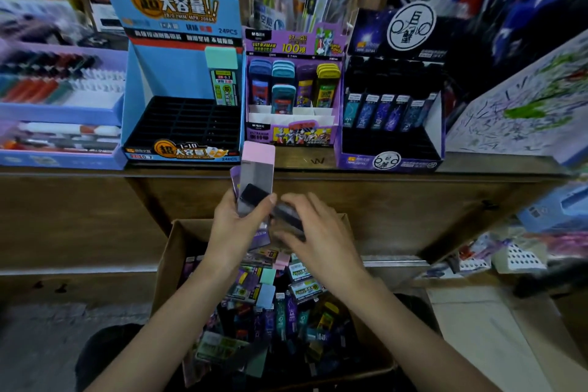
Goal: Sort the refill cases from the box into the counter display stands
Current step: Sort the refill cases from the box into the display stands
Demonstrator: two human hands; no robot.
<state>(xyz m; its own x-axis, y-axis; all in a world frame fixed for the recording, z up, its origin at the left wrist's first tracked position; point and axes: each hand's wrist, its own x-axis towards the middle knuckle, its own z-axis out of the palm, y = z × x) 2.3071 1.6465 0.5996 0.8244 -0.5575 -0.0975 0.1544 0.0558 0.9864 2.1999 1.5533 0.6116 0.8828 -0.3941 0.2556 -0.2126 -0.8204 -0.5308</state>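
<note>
I see the left hand (237,226) curled round a clear pink-capped case (257,169), held upright with the cap rising above the grip. A purple case (234,178) is tucked behind it in the same hold. Just to the right of that grip, the right hand (321,232) has its fingers wrapped over a dark case (288,216). That case is blurred, and its black end reaches across to the left thumb. Directly beneath both grips sits the cardboard box (178,248), with a jumble of loose cases (276,312) inside. Beyond the hands, on the wooden counter (318,161), stand three displays. Up and left of the left grip is the blue stand (181,79), with one mint-capped case (222,76) upright in its back right corner. Straight ahead is the purple stand (292,89), holding several coloured cases. Up and right of the right grip is the dark stand (391,99), with a row of cases across its middle.
</note>
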